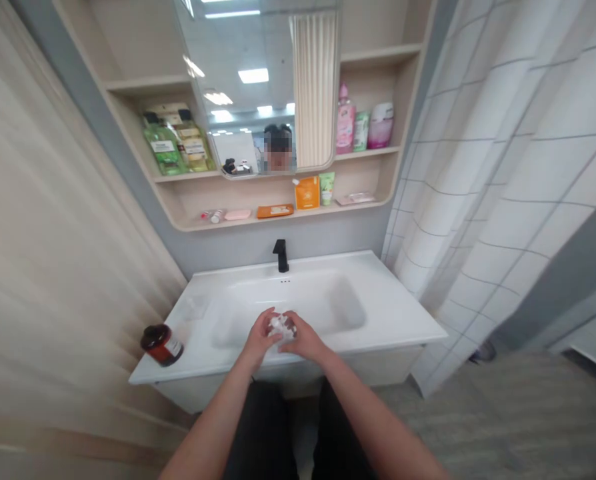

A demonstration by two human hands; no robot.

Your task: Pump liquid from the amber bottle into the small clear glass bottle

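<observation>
Over the front rim of the white sink [323, 313], both hands are closed round a small clear container with white pieces in it [281, 327]. My left hand [259, 338] grips its left side, fingers curled. On the opposite side, my right hand [304, 339] has its thumb and fingers against it. What the white pieces are is too small to tell. A black faucet [281, 256] stands behind the hands. Left of the basin lies a faint transparent object [196, 307], perhaps a clear lid or box.
A brown bottle with a black cap [162, 345] stands at the counter's left front edge. Above, a shelf unit [278, 217] holds green bottles [165, 147], pink bottles [346, 123], an orange pouch [307, 193] and small packs. Curtains [448, 200] hang on both sides.
</observation>
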